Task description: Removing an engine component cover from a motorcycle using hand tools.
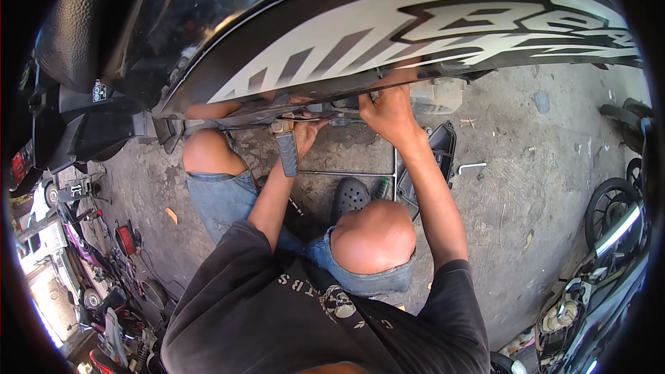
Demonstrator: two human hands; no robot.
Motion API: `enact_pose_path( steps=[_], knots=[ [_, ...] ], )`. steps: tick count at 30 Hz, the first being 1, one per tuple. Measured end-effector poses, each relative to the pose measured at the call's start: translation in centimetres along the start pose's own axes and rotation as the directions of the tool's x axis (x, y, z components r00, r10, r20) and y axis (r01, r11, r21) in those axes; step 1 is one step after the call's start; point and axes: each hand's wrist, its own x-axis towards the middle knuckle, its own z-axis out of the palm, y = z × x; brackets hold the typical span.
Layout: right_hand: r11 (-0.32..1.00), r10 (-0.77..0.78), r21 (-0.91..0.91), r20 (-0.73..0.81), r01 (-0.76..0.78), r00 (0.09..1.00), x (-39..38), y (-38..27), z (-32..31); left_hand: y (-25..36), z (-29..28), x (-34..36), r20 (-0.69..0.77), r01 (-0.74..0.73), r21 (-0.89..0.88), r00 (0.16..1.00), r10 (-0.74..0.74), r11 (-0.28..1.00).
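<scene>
I am crouched beside a motor scooter, its black side panel (332, 45) with white graphics hanging over my hands. My left hand (307, 134) reaches up behind a grey ribbed footrest (286, 149), its visible fingers stretched out under the panel's lower edge. To the right of it, my right hand (389, 116) is raised against that same edge with thumb and forefinger bent together. Whatever its fingertips grip is hidden by the panel and the hand. A pale casing (443, 95) shows below the panel, right of my right hand.
On the concrete floor lie a black plastic cover (440, 156), an L-shaped hex key (473, 167) and a T-shaped metal bar (395, 183). A green object (383, 187) is next to my grey clog (351, 197). Other motorcycles (613, 211) and parts stand along both sides.
</scene>
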Motion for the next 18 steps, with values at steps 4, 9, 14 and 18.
enact_pose_path(
  steps=[4,9,14,18],
  knots=[
    [0.999,0.041,-0.014,0.053,-0.041,0.998,-0.8,0.7,0.1,0.1,1.7,-0.4,0.034,-0.045,0.054,0.998,0.043,0.998],
    [0.994,0.11,0.013,0.134,-0.112,0.985,-1.3,1.9,1.5,0.3,2.3,-0.6,0.035,-0.074,0.009,0.997,0.074,0.997],
    [0.998,0.051,-0.044,0.132,-0.046,0.99,-1.0,1.4,1.8,0.2,0.2,-0.2,0.062,-0.04,0.036,0.997,0.038,0.999],
    [0.987,0.067,-0.155,0.223,-0.032,0.972,-1.1,1.0,1.4,-0.1,0.1,0.2,0.011,-0.008,-0.029,1.0,0.009,1.0]
  ],
)
